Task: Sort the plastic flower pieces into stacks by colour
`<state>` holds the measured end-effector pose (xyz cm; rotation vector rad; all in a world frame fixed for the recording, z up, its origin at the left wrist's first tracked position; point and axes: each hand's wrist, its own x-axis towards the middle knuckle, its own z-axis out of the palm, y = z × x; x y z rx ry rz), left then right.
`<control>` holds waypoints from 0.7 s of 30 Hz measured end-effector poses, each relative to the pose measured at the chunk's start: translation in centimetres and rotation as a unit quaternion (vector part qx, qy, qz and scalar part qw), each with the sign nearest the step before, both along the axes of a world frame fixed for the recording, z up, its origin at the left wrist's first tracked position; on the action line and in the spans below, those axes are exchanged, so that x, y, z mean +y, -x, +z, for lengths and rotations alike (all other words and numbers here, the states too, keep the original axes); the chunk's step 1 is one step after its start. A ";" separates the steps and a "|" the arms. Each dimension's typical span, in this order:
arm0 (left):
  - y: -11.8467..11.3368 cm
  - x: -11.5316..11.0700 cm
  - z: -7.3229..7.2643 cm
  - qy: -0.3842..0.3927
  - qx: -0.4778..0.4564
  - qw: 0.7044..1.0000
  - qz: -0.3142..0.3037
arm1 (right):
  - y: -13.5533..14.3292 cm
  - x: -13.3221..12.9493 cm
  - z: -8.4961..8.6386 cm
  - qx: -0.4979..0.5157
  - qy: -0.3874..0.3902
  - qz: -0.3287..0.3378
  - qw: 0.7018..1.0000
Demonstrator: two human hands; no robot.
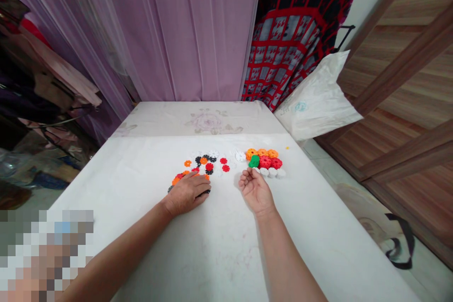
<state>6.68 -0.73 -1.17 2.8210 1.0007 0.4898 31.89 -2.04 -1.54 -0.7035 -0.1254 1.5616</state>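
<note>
In the head view, the right hand (257,193) was the nearer hand to the green stack (254,161), which lay at or just beyond its fingertips, on the side away from the person. The stack's long axis could not be determined; contact with the fingertips was also unclear. The right palm faced upward with the fingers loosely curled; whether they gripped anything could not be told. The right forearm entered from the lower right and angled forward and inward. The red stacks (271,162) stood just right of the green stack, with the orange stacks (262,153) behind and the white stacks (279,173) in front. The left hand (187,193) lay palm down over the pile of discs (177,180), fingers extended and unclenched, pointing rightward; its forearm entered from the lower left. Loose red discs (225,168) lay flat on the table (226,245) between the pile and the stacks.
</note>
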 end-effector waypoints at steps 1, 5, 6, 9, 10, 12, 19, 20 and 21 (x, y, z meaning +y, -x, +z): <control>0.4 0.3 0.1 -0.005 0.001 1.000 0.003 | 0.0 0.0 0.0 0.001 0.001 0.001 1.000; 2.0 1.4 0.5 -0.015 0.014 1.000 0.022 | -0.1 0.1 -0.2 -0.002 -0.001 0.006 1.000; 2.4 1.8 0.7 -0.016 0.018 0.999 0.028 | -0.1 0.1 -0.3 -0.004 -0.005 0.009 1.000; 3.1 2.6 0.8 -0.020 0.023 0.998 0.051 | -0.2 0.1 -0.4 -0.007 -0.015 0.012 1.000; 3.3 2.7 0.8 -0.021 0.022 0.998 0.060 | -0.2 0.1 -0.4 -0.007 -0.014 0.010 1.000; 3.4 2.6 0.6 -0.022 0.015 0.996 0.085 | -0.2 0.1 -0.4 -0.006 -0.011 0.007 1.000; 3.1 0.9 -0.2 -0.010 0.010 0.989 0.144 | -0.1 0.1 -0.3 0.002 -0.001 0.003 1.000; 3.0 0.9 -0.2 -0.007 0.011 0.989 0.149 | -0.1 0.1 -0.2 0.004 0.004 0.001 1.000; 2.8 1.1 0.0 -0.006 0.008 0.988 0.156 | -0.1 0.1 -0.2 0.003 0.007 0.000 1.000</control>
